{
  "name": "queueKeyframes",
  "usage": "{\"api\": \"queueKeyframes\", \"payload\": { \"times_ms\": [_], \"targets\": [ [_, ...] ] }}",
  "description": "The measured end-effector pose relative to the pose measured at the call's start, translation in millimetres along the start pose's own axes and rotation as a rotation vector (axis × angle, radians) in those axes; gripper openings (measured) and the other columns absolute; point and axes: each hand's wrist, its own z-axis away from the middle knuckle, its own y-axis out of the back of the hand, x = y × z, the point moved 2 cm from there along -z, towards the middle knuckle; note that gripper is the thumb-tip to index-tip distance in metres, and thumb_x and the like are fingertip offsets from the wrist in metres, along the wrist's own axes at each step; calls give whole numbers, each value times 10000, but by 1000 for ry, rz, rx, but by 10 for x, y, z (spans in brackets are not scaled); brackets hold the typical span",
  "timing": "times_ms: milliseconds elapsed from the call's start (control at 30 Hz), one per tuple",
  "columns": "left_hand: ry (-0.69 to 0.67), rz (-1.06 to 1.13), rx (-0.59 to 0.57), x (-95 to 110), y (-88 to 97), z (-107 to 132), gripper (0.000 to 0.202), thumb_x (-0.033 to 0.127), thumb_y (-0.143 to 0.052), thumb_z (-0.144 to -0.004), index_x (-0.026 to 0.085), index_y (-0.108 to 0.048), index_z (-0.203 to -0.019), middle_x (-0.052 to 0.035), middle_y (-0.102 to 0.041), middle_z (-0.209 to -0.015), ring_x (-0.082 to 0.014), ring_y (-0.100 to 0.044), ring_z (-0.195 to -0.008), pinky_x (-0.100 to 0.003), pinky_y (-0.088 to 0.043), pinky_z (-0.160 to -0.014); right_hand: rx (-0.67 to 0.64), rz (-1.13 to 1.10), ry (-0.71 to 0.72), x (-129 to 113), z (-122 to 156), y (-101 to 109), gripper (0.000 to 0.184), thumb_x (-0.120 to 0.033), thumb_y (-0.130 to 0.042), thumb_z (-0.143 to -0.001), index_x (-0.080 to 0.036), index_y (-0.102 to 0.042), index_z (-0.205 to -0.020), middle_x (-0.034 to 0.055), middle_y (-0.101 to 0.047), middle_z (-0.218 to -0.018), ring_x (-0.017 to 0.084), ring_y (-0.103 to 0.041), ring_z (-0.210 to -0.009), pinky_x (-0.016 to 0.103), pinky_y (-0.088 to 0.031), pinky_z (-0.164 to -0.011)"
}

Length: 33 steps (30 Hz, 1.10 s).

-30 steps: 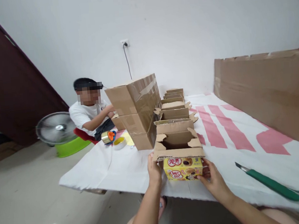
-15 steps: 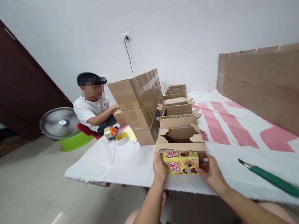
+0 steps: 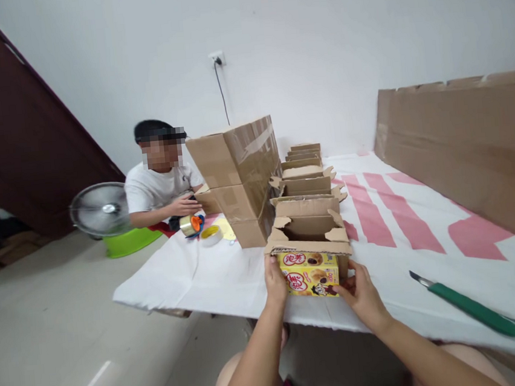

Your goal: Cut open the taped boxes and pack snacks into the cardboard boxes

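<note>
A yellow snack box (image 3: 309, 273) with red lettering lies on the white table cover (image 3: 229, 280), right in front of an open cardboard box (image 3: 308, 233). My left hand (image 3: 275, 282) grips the snack box's left end and my right hand (image 3: 361, 295) grips its right end. The cardboard box's near flap hangs just over the top of the snack box. Behind it stands a row of several more open cardboard boxes (image 3: 305, 185).
A stack of taped cartons (image 3: 238, 179) stands to the left. A green-handled knife (image 3: 472, 312) lies at the right. A tall cardboard sheet (image 3: 466, 142) lines the right side. Another person (image 3: 160, 178) sits at the far left by a tape dispenser (image 3: 191, 225), tape roll (image 3: 210, 235) and fan (image 3: 99, 211).
The snack box in my hands has moved slightly toward the open cardboard box. The other person's hand has reached to the tape dispenser. My view shifted a little.
</note>
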Motion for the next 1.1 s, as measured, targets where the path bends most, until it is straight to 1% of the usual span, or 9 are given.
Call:
{"api": "queueKeyframes", "payload": {
  "times_ms": [133,300,500,567,633,733,833,967,1100],
  "targets": [
    [-51,-51,-37,21,29,6,499,593,-408,-894,174,-616,-1068,-95,-650,-1068,-240,-583,-1041,-370,-435,-938,-28,8,18,10,17,17,586,-415,-627,-774,-181,-388,-1256,112,-521,-1113,174,-625,-707,363,-570,-662],
    [-120,-99,4,100,110,30,413,540,-503,-874,208,-574,-1110,-82,-598,-1120,-241,-521,-1125,-361,-363,-1010,-40,5,47,31,51,10,562,-335,-615,-767,-182,-383,-1255,94,-555,-1060,170,-623,-698,362,-567,-653],
    [-201,-137,50,263,153,19,543,474,-605,-834,221,-462,-1293,-121,-486,-1318,-242,-491,-1191,-364,-365,-1032,-47,29,68,55,64,-17,558,-322,-598,-780,-205,-344,-1263,87,-533,-1068,166,-610,-717,365,-570,-668],
    [-248,-139,13,327,162,-13,534,444,-613,-839,236,-462,-1308,-116,-437,-1400,-243,-440,-1271,-373,-317,-1086,-54,36,57,54,60,-18,549,-328,-593,-782,-203,-344,-1255,87,-528,-1068,166,-608,-717,366,-569,-670],
    [-302,-126,-60,384,176,-61,439,427,-600,-854,237,-525,-1243,-107,-437,-1425,-245,-402,-1320,-390,-273,-1121,-67,37,44,51,55,-17,550,-337,-590,-784,-198,-342,-1255,86,-527,-1065,168,-610,-724,367,-569,-679],
    [-319,-82,-101,430,212,-143,293,437,-588,-858,206,-621,-1036,-109,-588,-1257,-254,-454,-1276,-412,-301,-1102,-83,43,44,47,50,-12,563,-344,-580,-794,-188,-332,-1275,82,-529,-1051,172,-613,-735,367,-564,-697],
    [-247,-60,-26,425,228,-207,286,454,-619,-825,192,-634,-938,-86,-658,-1019,-238,-575,-1069,-377,-413,-977,-95,58,56,49,50,-12,560,-344,-571,-803,-181,-336,-1284,81,-538,-1042,175,-614,-741,359,-560,-695],
    [-196,-53,109,412,176,-269,291,416,-682,-768,200,-584,-937,-26,-600,-904,-169,-571,-866,-282,-441,-808,-84,58,53,54,53,-19,547,-341,-577,-793,-188,-350,-1267,87,-546,-1059,177,-617,-734,362,-561,-681],
    [-156,-29,191,401,97,-337,313,364,-728,-709,203,-492,-837,38,-502,-772,-110,-515,-712,-233,-415,-705,-65,55,71,55,59,-20,538,-342,-583,-790,-195,-365,-1259,89,-544,-1072,178,-622,-732,361,-563,-681]
  ]
}}
